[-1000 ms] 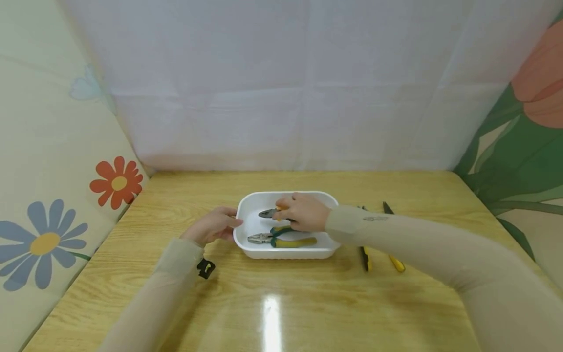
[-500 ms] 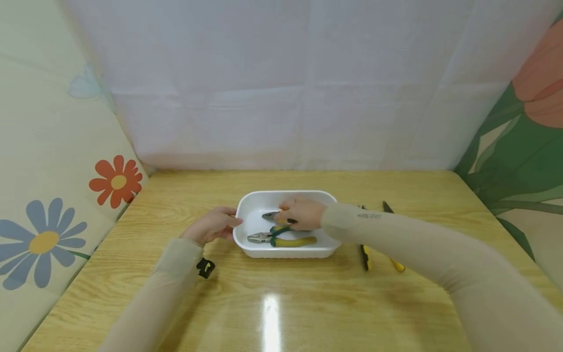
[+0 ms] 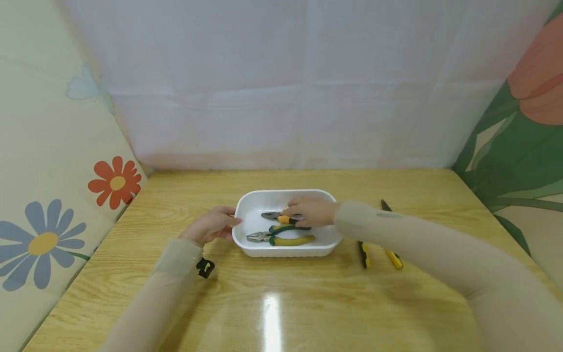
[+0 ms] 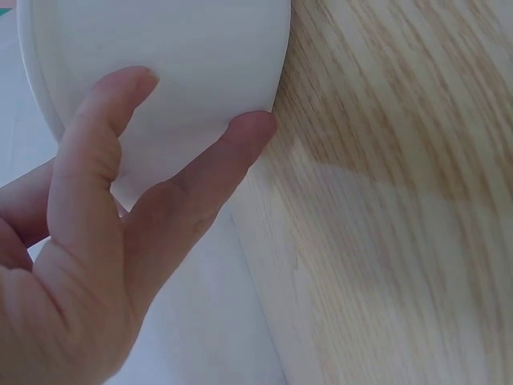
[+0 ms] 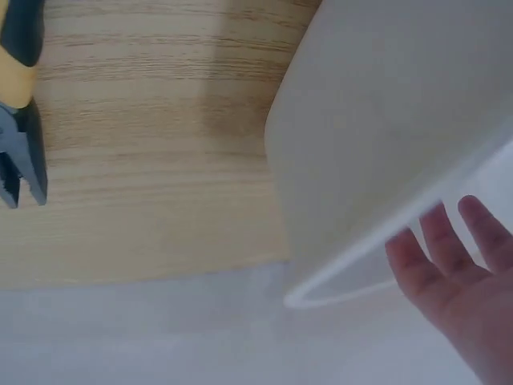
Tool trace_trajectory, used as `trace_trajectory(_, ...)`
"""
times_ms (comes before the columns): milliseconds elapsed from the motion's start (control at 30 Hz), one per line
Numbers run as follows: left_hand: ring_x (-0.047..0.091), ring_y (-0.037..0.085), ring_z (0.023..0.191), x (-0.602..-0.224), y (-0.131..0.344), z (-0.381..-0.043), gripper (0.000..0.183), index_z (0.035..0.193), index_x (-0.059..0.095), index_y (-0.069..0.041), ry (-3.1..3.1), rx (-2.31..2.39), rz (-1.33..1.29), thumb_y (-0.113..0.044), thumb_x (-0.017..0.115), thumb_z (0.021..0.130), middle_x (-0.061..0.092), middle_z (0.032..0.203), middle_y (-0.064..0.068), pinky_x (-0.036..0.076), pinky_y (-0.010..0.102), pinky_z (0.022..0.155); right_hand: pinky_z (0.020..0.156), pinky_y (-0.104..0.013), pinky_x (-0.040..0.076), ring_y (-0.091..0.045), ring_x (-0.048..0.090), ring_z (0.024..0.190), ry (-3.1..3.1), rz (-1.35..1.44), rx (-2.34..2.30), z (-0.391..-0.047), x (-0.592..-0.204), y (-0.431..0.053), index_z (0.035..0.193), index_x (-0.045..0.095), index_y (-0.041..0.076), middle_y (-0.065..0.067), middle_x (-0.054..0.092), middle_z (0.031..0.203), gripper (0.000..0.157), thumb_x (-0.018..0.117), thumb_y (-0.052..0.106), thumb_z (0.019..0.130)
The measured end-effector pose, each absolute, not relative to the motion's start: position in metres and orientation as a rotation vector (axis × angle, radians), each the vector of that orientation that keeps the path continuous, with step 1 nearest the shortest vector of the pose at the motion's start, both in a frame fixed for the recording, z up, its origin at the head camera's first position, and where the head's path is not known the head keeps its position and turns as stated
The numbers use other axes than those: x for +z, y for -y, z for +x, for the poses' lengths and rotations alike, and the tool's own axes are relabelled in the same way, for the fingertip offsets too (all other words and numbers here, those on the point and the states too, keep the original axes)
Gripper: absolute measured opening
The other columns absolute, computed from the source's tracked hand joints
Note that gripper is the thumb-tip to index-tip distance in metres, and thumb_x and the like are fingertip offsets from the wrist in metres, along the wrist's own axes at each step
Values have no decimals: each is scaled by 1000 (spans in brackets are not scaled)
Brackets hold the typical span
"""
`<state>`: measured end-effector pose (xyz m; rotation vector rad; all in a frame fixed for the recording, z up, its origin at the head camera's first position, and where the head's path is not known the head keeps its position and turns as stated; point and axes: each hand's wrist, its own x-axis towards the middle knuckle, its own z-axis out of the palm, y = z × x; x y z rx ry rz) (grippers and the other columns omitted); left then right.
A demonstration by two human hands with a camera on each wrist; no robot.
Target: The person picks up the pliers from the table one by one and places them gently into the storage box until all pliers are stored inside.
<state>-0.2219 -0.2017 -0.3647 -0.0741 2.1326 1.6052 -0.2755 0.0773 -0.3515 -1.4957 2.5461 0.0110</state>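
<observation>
A white rectangular tub (image 3: 286,252) stands mid-table. Against its left end rests my left hand (image 3: 211,226), its fingertips on the outer wall in the left wrist view. Inside the tub lie pliers with orange-and-black handles (image 3: 286,219), jaws pointing left. Nearer me in the tub are combination pliers with green-and-yellow handles (image 3: 293,241). My right hand (image 3: 313,211) hovers over the right part of the orange-handled pliers and hides their handle ends. In the right wrist view its fingers (image 5: 445,241) are loose and spread behind the tub's rim, with nothing seen between them.
Two yellow-and-black handled tools, one a pair of pliers (image 5: 22,152) and one with a long dark tip (image 3: 385,205), lie right of the tub, partly under the right sleeve. A small black object (image 3: 205,267) sits by the left sleeve. A white cloth (image 3: 281,98) hangs behind the table.
The right hand has lowered the orange-handled pliers into the tub and let go, drawing slightly right, so more of their handles shows. The left hand has stayed at the tub's end.
</observation>
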Motion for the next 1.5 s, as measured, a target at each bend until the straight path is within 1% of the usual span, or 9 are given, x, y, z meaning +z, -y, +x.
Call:
trace_trajectory(167, 64, 16, 70, -366, 203, -222, 44, 137, 34, 20, -2121, 1631, -77, 2, 46, 99, 60, 107, 26, 58, 25, 64, 106, -47, 40, -33, 51, 121, -2583, -1479, -177, -270, -342, -96, 134, 58, 7, -16, 55, 131, 39, 61, 17, 97)
trace_trajectory(233, 64, 16, 69, -367, 203, -222, 43, 137, 35, 20, -2118, 1635, -78, 2, 46, 99, 60, 106, 26, 58, 24, 63, 105, -48, 41, -33, 51, 121, -2598, -1498, -229, -266, -339, -104, 133, 58, 4, -17, 56, 131, 39, 62, 16, 97)
trace_trajectory(400, 64, 16, 72, -368, 203, -222, 43, 137, 36, 19, -2122, 1626, -99, 2, 46, 99, 60, 109, 26, 58, 26, 66, 102, -51, 42, -36, 52, 119, -2637, -1530, -314, -256, -332, -124, 130, 59, 0, -18, 56, 130, 38, 64, 13, 95)
trace_trajectory(633, 65, 17, 74, -369, 203, -222, 43, 137, 35, 19, -2119, 1619, -102, 1, 47, 99, 58, 112, 28, 59, 27, 67, 103, -53, 41, -37, 50, 121, -2725, -1394, -320, -245, -330, -148, 132, 58, 2, -18, 55, 132, 39, 64, 13, 95)
trace_trajectory(833, 65, 17, 73, -369, 203, -221, 44, 137, 35, 20, -2119, 1617, -82, 1, 47, 99, 59, 110, 26, 58, 26, 66, 100, -54, 43, -38, 50, 120, -2776, -1330, -300, -233, -327, -163, 133, 57, 3, -19, 55, 131, 40, 65, 14, 94)
trace_trajectory(1000, 64, 16, 72, -370, 203, -221, 43, 136, 35, 20, -2115, 1618, -64, 1, 46, 99, 60, 105, 23, 58, 25, 65, 97, -54, 45, -37, 52, 116, -2816, -1365, -336, -227, -328, -174, 131, 58, 2, -19, 56, 129, 40, 65, 12, 94)
trace_trajectory(1200, 64, 17, 71, -369, 203, -221, 44, 137, 35, 19, -2116, 1619, -64, 0, 47, 99, 60, 106, 24, 58, 24, 64, 93, -55, 47, -39, 54, 111, -2887, -1444, -341, -221, -329, -186, 129, 60, 0, -21, 58, 125, 41, 69, 7, 90)
trace_trajectory(1333, 64, 17, 71, -369, 204, -221, 44, 137, 35, 19, -2112, 1623, -62, 0, 46, 100, 60, 106, 24, 58, 25, 65, 93, -55, 48, -40, 55, 111, -2954, -1432, -282, -217, -330, -193, 128, 60, 0, -23, 58, 124, 42, 71, 9, 89)
trace_trajectory(1500, 64, 17, 73, -369, 204, -221, 44, 137, 35, 20, -2109, 1628, -44, 0, 46, 100, 60, 106, 24, 59, 26, 68, 93, -57, 47, -39, 55, 113, -3013, -1317, -240, -211, -332, -203, 129, 60, 2, -22, 58, 126, 41, 69, 16, 91)
